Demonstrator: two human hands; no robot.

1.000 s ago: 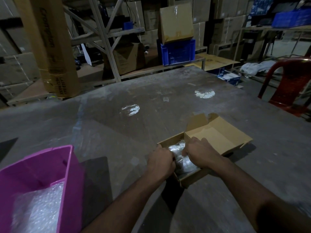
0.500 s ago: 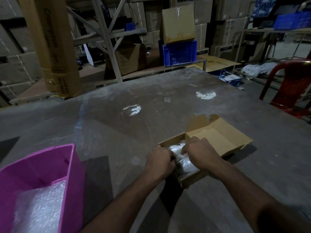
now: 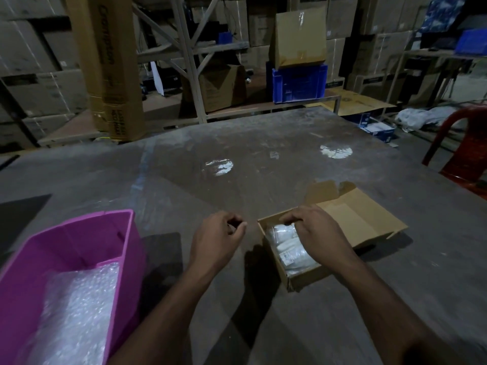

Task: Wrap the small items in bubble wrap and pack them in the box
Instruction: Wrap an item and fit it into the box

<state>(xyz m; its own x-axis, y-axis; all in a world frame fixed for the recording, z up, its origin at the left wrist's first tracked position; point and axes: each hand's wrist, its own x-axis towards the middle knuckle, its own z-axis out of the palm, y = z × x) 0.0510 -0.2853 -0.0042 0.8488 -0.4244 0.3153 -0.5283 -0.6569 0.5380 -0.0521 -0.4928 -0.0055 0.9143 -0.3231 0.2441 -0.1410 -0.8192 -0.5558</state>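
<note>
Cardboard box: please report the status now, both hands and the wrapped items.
Left hand beside cardboard box, loosely curled, empty. Right hand rests on bubble-wrapped items inside. Lid flap open, nothing in the way.

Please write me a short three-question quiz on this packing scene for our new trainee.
1. True or false: the left hand rests inside the cardboard box.
2. What fills the pink bin? A) bubble wrap B) tape rolls C) bottles
3. Which hand rests on the wrapped items in the box?

Key:
1. False; it is beside the box, holding nothing.
2. A, bubble wrap.
3. The right hand.
</note>
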